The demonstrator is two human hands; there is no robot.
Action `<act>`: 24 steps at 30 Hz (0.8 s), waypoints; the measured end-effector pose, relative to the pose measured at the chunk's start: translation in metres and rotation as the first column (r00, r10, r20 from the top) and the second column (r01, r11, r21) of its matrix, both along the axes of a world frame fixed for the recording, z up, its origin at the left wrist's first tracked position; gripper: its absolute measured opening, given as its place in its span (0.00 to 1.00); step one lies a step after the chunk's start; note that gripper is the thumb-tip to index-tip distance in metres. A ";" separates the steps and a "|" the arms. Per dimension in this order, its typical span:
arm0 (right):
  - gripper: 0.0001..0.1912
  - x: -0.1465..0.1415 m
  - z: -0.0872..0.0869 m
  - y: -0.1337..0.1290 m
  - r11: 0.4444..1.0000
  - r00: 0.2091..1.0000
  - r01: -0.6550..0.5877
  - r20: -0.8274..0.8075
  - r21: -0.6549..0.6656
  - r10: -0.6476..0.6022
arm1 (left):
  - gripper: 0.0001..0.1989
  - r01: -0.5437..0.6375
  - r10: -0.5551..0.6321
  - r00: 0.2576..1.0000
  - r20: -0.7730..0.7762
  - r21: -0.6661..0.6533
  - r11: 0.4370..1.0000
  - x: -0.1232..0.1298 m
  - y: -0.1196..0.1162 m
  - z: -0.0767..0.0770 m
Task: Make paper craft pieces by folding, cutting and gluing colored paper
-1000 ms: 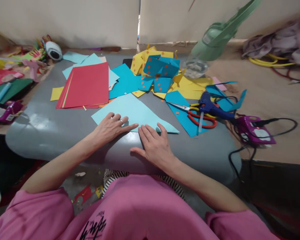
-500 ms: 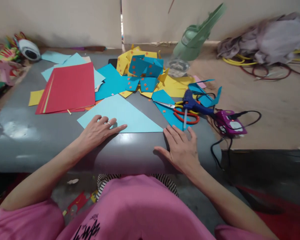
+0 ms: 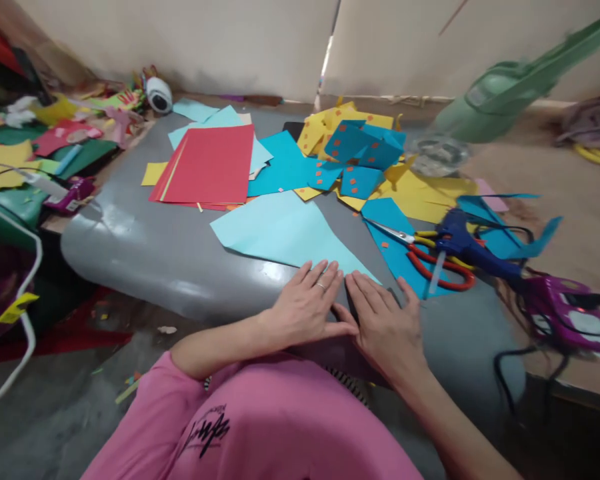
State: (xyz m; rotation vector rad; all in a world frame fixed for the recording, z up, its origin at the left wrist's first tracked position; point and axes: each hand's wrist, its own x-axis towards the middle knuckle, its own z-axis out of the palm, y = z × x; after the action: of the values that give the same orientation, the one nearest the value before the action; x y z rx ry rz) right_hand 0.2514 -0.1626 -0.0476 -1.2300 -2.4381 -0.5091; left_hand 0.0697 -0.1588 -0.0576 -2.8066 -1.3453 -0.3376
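A light blue sheet of paper (image 3: 285, 230), folded to a rough triangle, lies on the grey table with its long edge toward me. My left hand (image 3: 305, 303), a ring on one finger, rests flat with its fingertips on that edge. Close beside it, my right hand (image 3: 385, 320) lies flat with fingers stretched out, touching the edge nearer the paper's right corner. The two thumbs meet or nearly meet. Right of the paper, scissors (image 3: 420, 253) with red and yellow handles lie on a blue paper piece (image 3: 390, 213).
A dark blue glue gun (image 3: 475, 240) lies beside the scissors, its cable near a purple power socket (image 3: 570, 313). Red sheets (image 3: 210, 163) are stacked at left. Dotted blue and yellow paper shapes (image 3: 365, 143) stand behind. A green bottle (image 3: 490, 100) is at the back right.
My left hand has slid right along the paper's near edge, up beside my right hand. The camera view has turned left, bringing more clutter into sight there.
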 end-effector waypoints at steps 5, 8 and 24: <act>0.16 -0.002 0.000 0.002 0.998 1.000 -0.014 -0.004 0.058 0.014 | 0.56 -0.130 0.130 0.991 0.023 -0.004 0.991 -0.014 -0.003 -0.011; 0.16 -0.003 0.001 0.002 0.997 1.000 -0.014 -0.001 0.070 0.014 | 0.61 -0.237 0.237 0.971 -0.010 -0.063 0.969 -0.055 0.002 -0.006; 0.11 -0.011 0.012 -0.014 0.990 0.977 -0.130 -0.177 -0.060 0.117 | 0.35 -0.123 0.120 0.992 0.037 0.093 0.988 -0.106 0.006 0.006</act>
State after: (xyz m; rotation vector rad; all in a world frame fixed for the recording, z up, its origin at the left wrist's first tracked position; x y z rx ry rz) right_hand 0.2408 -0.1765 -0.0358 -1.0919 -2.3831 -0.2708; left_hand -0.0363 -0.1529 -0.0518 -2.6394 -1.4567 -0.4320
